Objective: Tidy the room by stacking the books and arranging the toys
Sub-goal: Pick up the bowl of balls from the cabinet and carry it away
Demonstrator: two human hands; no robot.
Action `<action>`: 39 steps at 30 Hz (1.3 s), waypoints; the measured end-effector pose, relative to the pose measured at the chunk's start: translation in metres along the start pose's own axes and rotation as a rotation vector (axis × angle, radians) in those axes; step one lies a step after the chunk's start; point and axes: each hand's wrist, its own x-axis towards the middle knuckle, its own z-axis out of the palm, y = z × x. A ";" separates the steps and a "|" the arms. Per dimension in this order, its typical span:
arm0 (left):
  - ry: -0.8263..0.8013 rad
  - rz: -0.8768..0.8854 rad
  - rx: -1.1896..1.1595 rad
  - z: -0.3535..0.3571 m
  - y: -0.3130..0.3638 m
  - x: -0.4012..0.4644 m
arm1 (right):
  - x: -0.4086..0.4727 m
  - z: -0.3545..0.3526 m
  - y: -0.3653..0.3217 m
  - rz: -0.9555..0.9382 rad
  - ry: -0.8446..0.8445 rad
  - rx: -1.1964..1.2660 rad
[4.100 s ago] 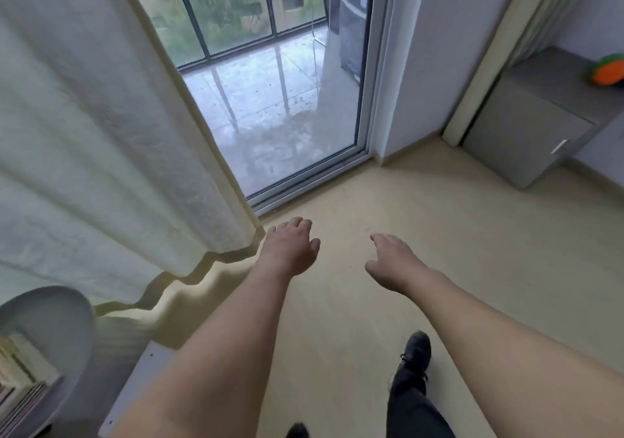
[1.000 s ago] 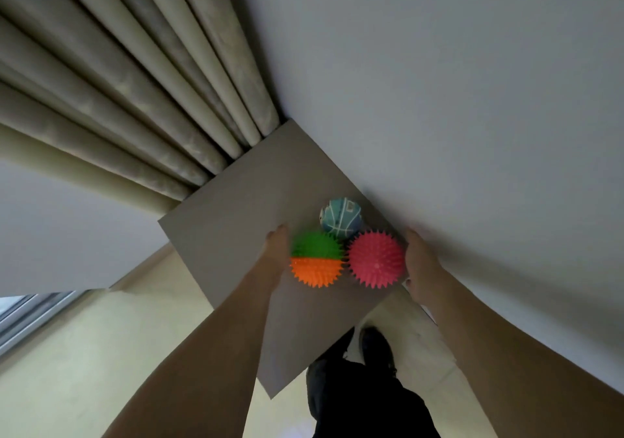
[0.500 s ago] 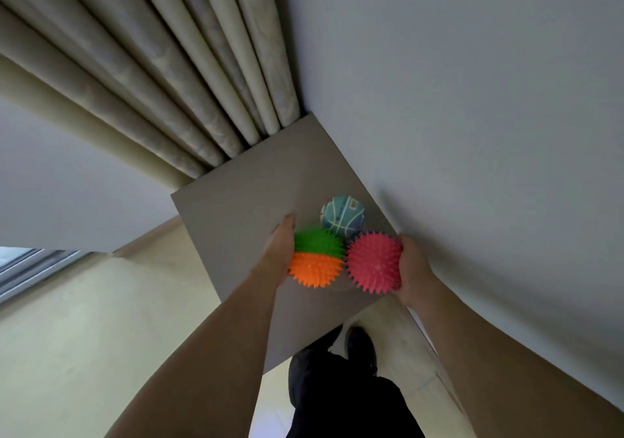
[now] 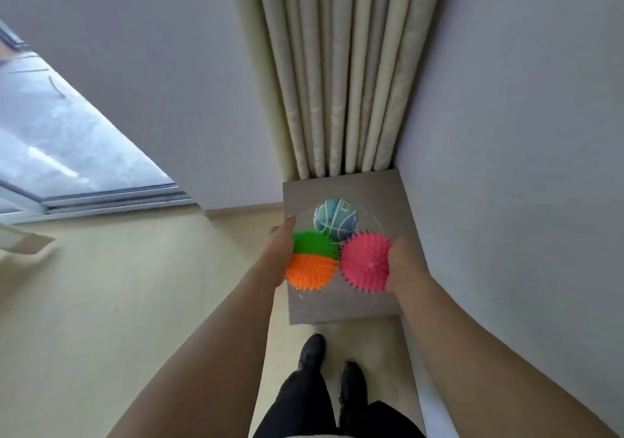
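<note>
The left hand [image 4: 280, 251] is covering the near-left flank of the green-and-orange spiky ball [image 4: 312, 262], and its fingertips are not showing clearly. The right hand [image 4: 401, 265] is hiding the right side of the pink spiky ball [image 4: 366, 262]; its fingers are lying out of sight behind the ball. The two spiky balls are masking the lower part of the blue ball [image 4: 336, 218]. Something clear seems to be lying under the balls on the counter [image 4: 341, 309], too faint to identify. The picture's lower edge is cutting off both forearms.

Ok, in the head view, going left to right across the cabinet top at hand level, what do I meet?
left hand → green-and-orange spiky ball → pink spiky ball → right hand. The blue ball sits farther back, above the gap between the two spiky balls, so I leave it out of the order.
</note>
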 end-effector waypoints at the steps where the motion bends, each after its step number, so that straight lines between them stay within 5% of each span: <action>1: 0.011 0.000 -0.028 -0.012 0.000 -0.013 | -0.007 0.009 0.002 0.007 -0.017 -0.031; 14: 0.294 0.010 -0.419 -0.271 -0.102 -0.100 | -0.117 0.213 0.129 -0.075 -0.216 -0.488; 20: 0.452 -0.066 -0.574 -0.442 -0.206 -0.069 | -0.166 0.330 0.243 -0.092 -0.268 -0.633; 28: 0.629 -0.094 -0.750 -0.625 -0.293 -0.170 | -0.255 0.465 0.401 -0.076 -0.419 -0.803; 39: 0.727 -0.099 -0.891 -0.738 -0.362 -0.228 | -0.327 0.561 0.512 -0.081 -0.479 -0.967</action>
